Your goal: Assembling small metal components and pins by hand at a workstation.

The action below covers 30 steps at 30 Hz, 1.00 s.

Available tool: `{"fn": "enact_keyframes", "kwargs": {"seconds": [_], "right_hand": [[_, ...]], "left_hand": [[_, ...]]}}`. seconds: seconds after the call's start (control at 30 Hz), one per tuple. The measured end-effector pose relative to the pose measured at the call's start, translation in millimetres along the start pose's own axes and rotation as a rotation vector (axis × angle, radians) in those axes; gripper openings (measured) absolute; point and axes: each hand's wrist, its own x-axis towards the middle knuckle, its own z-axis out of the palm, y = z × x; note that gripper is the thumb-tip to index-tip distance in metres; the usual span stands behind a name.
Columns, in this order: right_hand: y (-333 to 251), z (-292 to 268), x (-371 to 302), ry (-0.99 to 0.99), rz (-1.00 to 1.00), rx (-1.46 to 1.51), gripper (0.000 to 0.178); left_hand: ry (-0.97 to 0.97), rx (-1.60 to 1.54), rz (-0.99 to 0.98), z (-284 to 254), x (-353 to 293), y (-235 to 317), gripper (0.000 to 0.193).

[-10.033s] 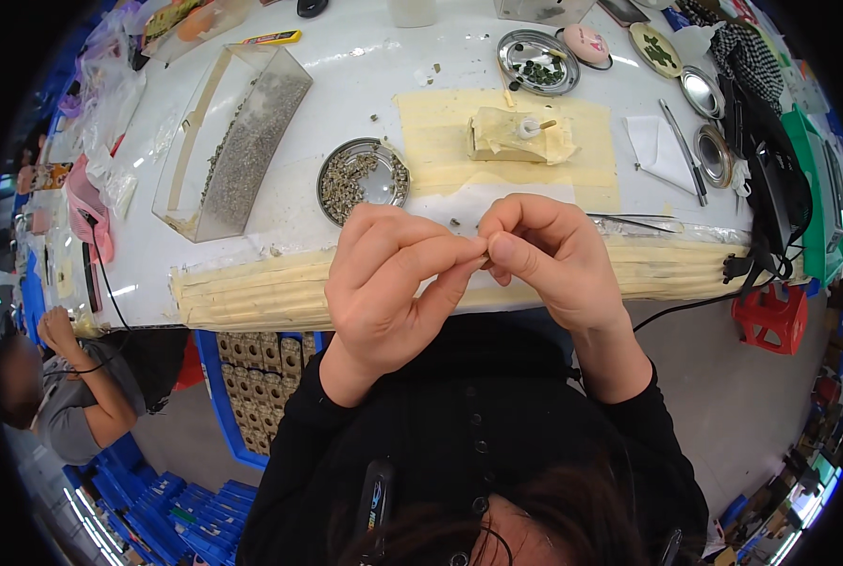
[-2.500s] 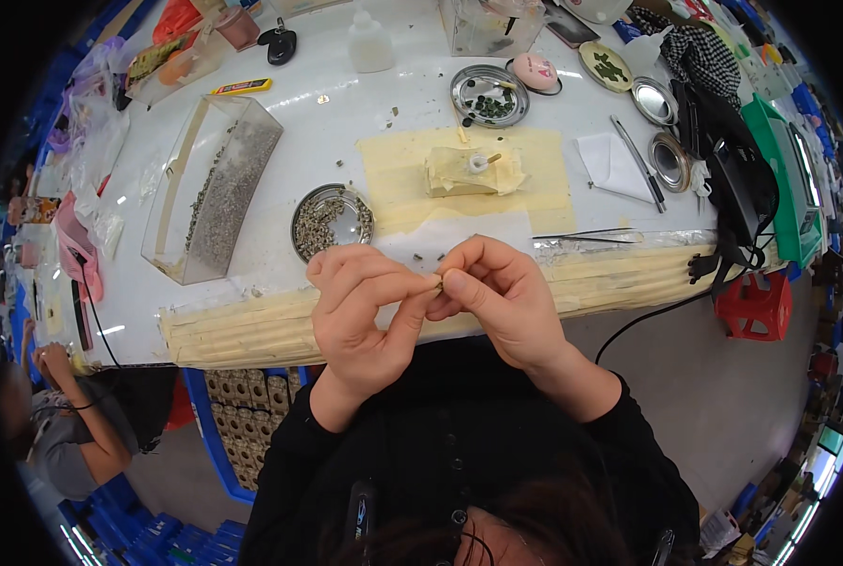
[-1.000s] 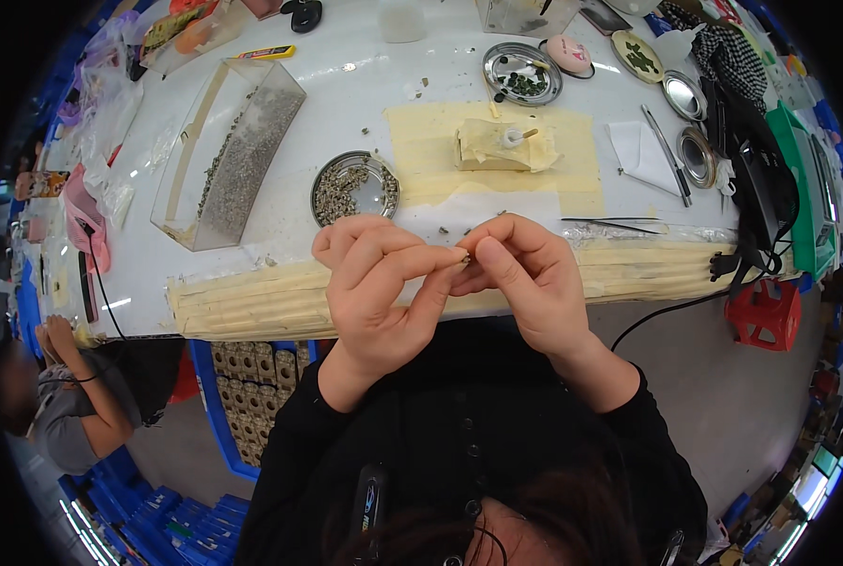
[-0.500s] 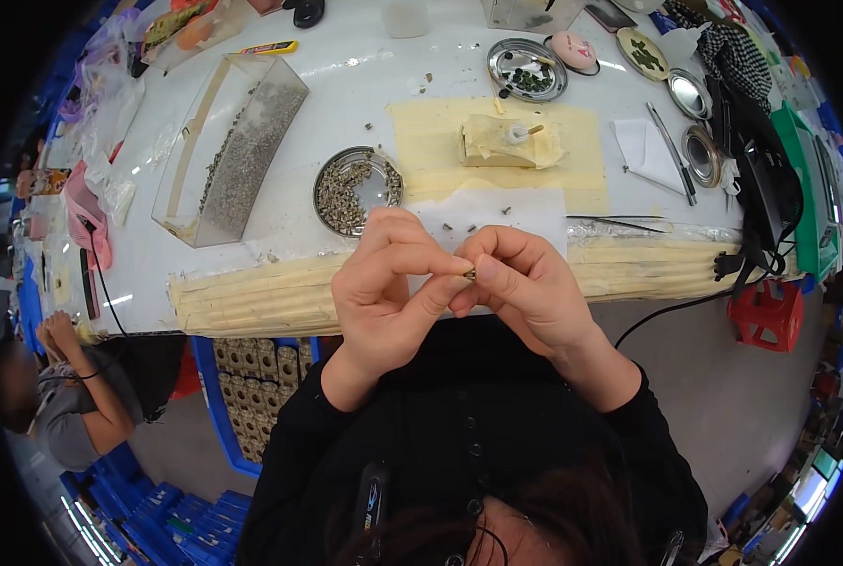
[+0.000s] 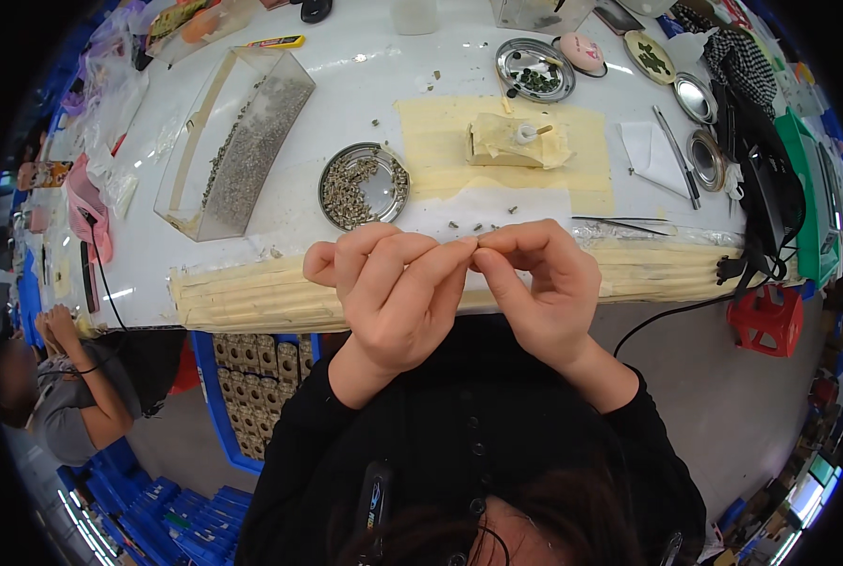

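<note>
My left hand and my right hand meet over the table's front edge, thumbs and fingertips pinched together. The small metal part they held a moment earlier is now almost wholly covered by the fingertips. Just behind the hands, a few similar small metal parts lie on a white paper sheet. To the left of the sheet stands a round metal dish partly filled with such parts. A long clear bin farther left holds a great heap of them.
Beyond the paper, a tape-covered block bears a small white cup with a stick. Behind it is a metal plate with dark green pieces. Tweezers lie at right. A blue crate of blocks is below the edge; a person sits at left.
Both hands have moved slightly up and the fingertips have shifted farther from my body. The left hand has turned, and the metal part between the fingers has gone mostly out of sight.
</note>
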Motion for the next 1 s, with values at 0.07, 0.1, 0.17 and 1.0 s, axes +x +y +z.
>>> {"fn": "enact_keyframes", "kwargs": {"seconds": [0.07, 0.1, 0.17, 1.0], "right_hand": [[-4.8, 0.2, 2.3, -0.017, 0.245, 0.264, 0.010], [-5.9, -0.9, 4.5, -0.033, 0.321, 0.328, 0.010], [-6.2, -3.2, 4.9, -0.054, 0.396, 0.411, 0.009], [-1.2, -5.2, 1.7, -0.117, 0.360, 0.490, 0.010]], "left_hand": [[-0.011, -0.099, -0.022, 1.0, 0.2, -1.7, 0.028], [-0.014, -0.130, -0.018, 1.6, 0.3, -1.5, 0.027], [-0.024, -0.128, -0.015, 1.3, 0.9, -1.1, 0.025], [0.007, -0.247, -0.076, 1.3, 0.1, -2.8, 0.025]]}}
